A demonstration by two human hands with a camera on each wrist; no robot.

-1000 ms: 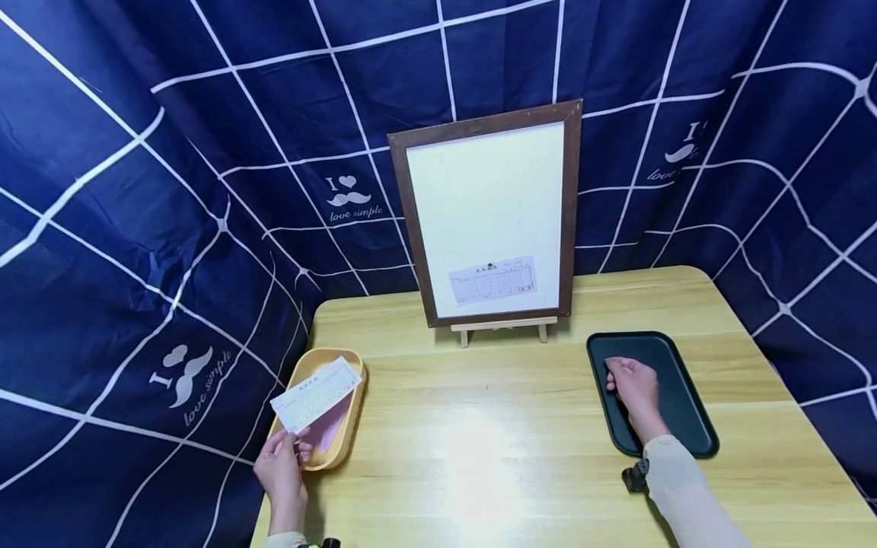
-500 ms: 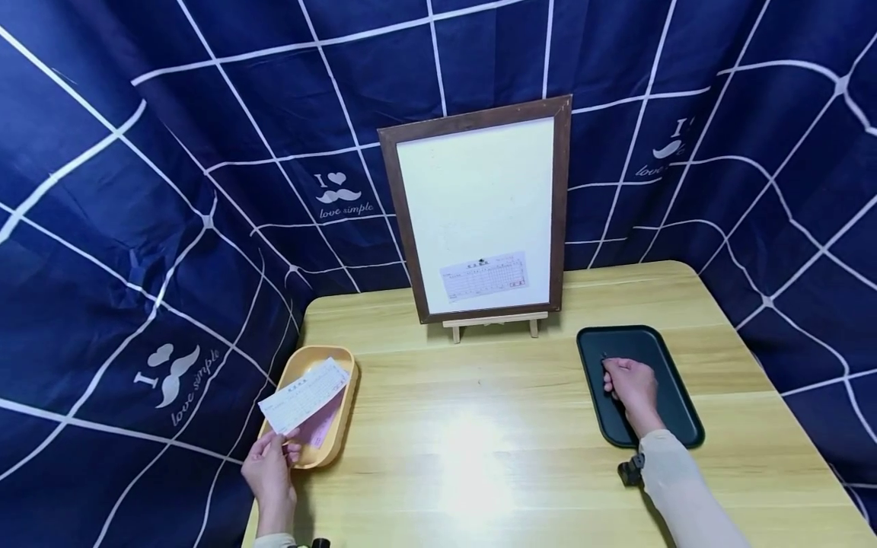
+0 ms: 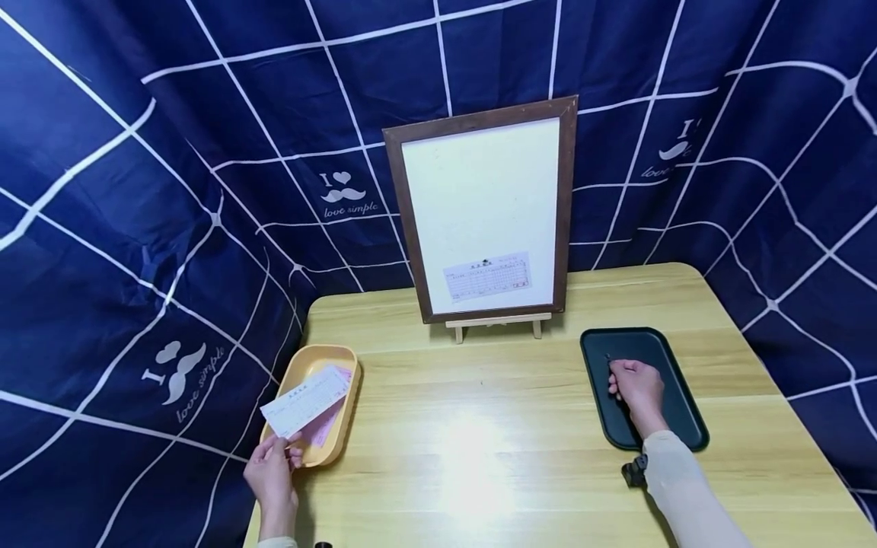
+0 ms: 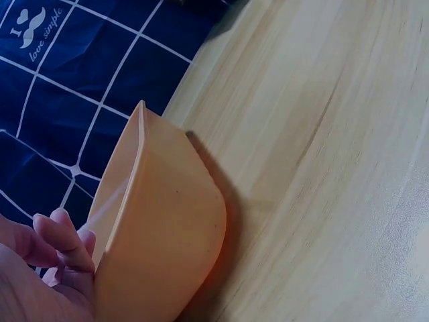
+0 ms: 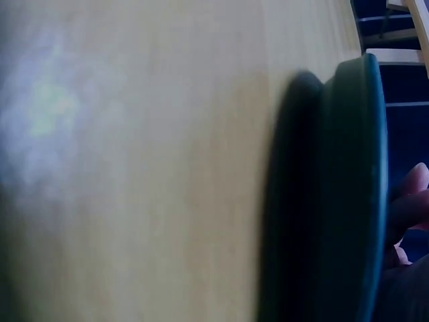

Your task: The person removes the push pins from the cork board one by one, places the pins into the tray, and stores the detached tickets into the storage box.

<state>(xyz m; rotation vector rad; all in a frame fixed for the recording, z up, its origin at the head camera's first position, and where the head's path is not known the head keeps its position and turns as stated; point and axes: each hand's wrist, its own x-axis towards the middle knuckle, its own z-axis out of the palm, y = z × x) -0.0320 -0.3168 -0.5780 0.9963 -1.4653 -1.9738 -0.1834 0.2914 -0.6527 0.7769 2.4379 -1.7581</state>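
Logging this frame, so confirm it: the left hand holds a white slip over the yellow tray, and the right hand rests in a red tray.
Not quite: the tray under the right hand is black, not red, as the head view shows. The rest stands: the left hand holds a white slip over the yellow tray.

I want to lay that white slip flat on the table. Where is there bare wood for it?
The widest bare wood is mid-table, between the yellow tray and the black tray, in front of the framed board. A narrow strip runs right of the black tray. The left edge is crowded: left hand, white slip and tray. The right hand rests in the black tray.
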